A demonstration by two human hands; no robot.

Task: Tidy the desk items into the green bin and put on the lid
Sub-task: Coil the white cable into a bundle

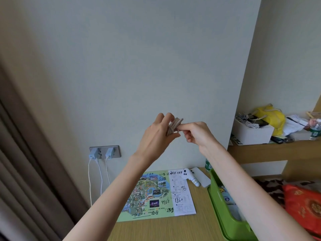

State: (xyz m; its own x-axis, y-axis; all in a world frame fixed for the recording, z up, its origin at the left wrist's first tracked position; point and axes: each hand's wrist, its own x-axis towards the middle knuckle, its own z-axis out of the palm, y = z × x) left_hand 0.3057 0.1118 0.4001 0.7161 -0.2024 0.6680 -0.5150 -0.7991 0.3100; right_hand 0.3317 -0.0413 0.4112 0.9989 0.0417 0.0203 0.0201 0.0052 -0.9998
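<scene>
Both hands are raised in front of the wall, well above the desk. A coiled white cable (175, 125) is wound around the fingers of my left hand (157, 134). My right hand (196, 133) pinches the cable's end beside the coil. The green bin (224, 207) stands on the desk at the lower right, partly hidden behind my right forearm, with some small items inside. On the desk lie a printed map (156, 195) with handwritten numbers, a small white handheld device (191, 176) and a white flat box (202, 176). No lid is in sight.
A wall socket (105, 152) at the left holds two chargers with white cables hanging down. A curtain (26, 171) fills the left side. A wooden shelf (274, 146) at the right carries a white box, a yellow bag and bottles. A red cushion (304, 206) lies right of the bin.
</scene>
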